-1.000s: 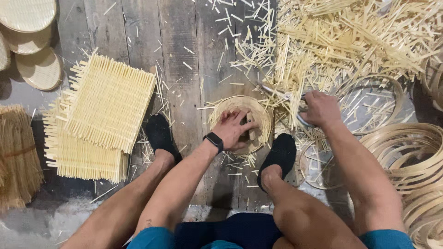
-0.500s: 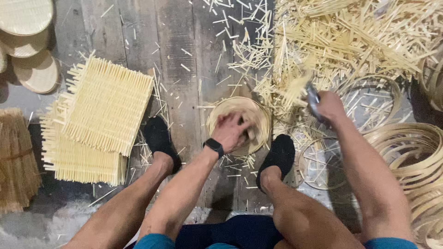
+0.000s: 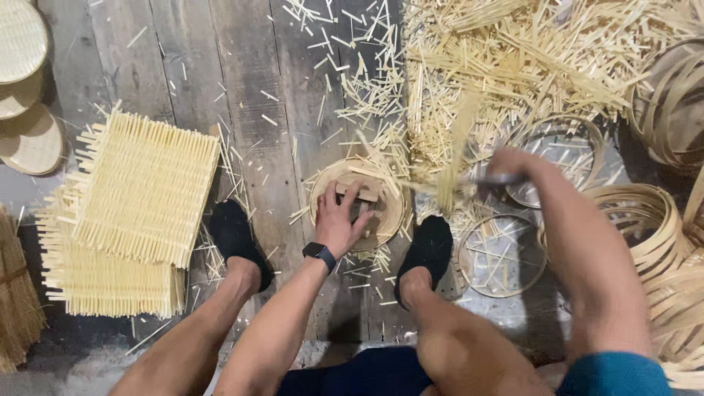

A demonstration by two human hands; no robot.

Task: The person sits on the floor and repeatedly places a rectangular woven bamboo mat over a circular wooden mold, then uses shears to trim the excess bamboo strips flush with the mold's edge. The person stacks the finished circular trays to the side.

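My left hand (image 3: pixel 342 218), with a dark watch on the wrist, presses flat on a small round woven bamboo tray (image 3: pixel 357 203) lying on the plank floor between my two black-socked feet. My right hand (image 3: pixel 513 170) is raised to the right of the tray and grips a metal blade (image 3: pixel 490 179). A blurred bunch of bamboo strips (image 3: pixel 453 155) stands just left of the blade. How the blade meets the strips is lost in blur.
A stack of square woven bamboo mats (image 3: pixel 136 205) lies at the left. Round woven lids (image 3: pixel 22 44) sit at the top left. Loose bamboo slivers (image 3: pixel 528 59) heap at the top right. Bamboo hoops (image 3: pixel 645 220) pile at the right, and a ring (image 3: pixel 503 255) lies by my right foot.
My right hand has lifted from the floor and swung the blade leftward toward the tray, with strips flying. My left hand has stayed on the round tray.
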